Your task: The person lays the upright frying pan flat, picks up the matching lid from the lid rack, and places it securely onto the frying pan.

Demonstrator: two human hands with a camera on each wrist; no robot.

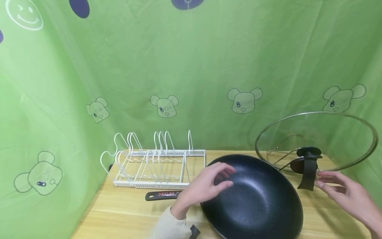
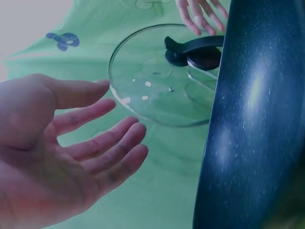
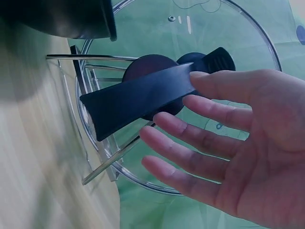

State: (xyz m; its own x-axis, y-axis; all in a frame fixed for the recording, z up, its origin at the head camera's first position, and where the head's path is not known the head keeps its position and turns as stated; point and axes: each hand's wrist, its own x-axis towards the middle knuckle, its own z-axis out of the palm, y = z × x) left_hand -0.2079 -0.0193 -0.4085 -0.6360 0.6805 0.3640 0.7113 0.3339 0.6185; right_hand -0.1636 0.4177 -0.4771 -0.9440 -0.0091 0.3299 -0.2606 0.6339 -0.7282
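Observation:
A black wok [image 1: 249, 202] lies on the table, its dark handle [image 1: 161, 196] pointing left. Over the wok's left side hovers my left hand [image 1: 205, 186], fingers loosely bent with nothing between them. A glass lid [image 1: 337, 132] with a metal rim stands tilted up at the right, propped on a wire stand [image 3: 107, 164]. The lid has a long black handle [image 3: 143, 98]. My right hand [image 1: 347, 194] is beside that handle. Its thumb tip overlaps the handle in the right wrist view, while the other fingers are extended and spread; whether they touch is hard to tell.
A white wire rack [image 1: 155, 182] with several upright loops stands on the left of the wooden table [image 1: 116, 205]. A green curtain [image 1: 203, 66] with bear outlines encloses the back and sides. Some small dark piece [image 1: 194, 231] shows by the left sleeve.

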